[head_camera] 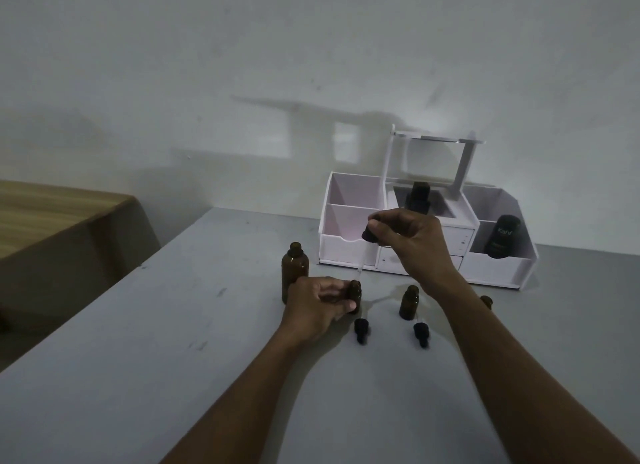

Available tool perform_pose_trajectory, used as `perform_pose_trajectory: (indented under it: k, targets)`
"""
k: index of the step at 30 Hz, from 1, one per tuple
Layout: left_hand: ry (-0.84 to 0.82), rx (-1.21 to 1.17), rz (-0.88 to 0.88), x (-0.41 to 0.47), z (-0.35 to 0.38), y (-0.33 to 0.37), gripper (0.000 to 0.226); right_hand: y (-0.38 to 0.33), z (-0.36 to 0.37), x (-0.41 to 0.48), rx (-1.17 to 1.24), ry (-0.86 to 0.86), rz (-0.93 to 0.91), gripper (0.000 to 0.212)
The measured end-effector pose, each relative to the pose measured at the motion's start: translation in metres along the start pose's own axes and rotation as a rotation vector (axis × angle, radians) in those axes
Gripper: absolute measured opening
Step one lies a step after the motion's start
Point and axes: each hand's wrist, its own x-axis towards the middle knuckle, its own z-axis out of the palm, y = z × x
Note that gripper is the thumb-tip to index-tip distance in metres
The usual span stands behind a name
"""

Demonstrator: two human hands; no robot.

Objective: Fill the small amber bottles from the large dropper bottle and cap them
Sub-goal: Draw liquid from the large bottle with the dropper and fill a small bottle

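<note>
My left hand (320, 302) grips a small amber bottle (355, 295) standing upright and uncapped on the grey table. My right hand (407, 236) pinches the black bulb of a dropper (363, 255); its glass tube points down at the mouth of that bottle. The large amber bottle (294, 268) stands open just behind my left hand. A second small amber bottle (409, 302) stands uncapped to the right. A third small bottle (486, 301) peeks out behind my right forearm. Two black dropper caps (361, 330) (420, 333) lie on the table in front of the bottles.
A white desk organiser (349, 247) stands at the back against the wall, with a dark bottle (419, 197) in its middle compartment and a black tube (502, 236) in its right one. A wooden surface (52, 217) lies off to the left beyond the grey table's (173, 325) edge.
</note>
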Motion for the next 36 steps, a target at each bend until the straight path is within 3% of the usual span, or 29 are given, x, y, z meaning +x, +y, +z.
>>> perform_pose_trajectory:
  k: [14,29,36]
  targets:
    - [0.007,0.016,0.002,-0.001,0.001,0.001,0.044,0.0,0.001,-0.002,-0.078,0.05,-0.027,0.005]
    - [-0.018,-0.024,0.004,0.0,0.001,0.001,0.041,-0.005,0.003,-0.004,-0.108,0.067,-0.069,0.013]
    - [-0.026,-0.068,0.026,-0.011,-0.004,0.001,0.059,-0.019,0.0,-0.004,-0.017,0.131,-0.089,0.01]
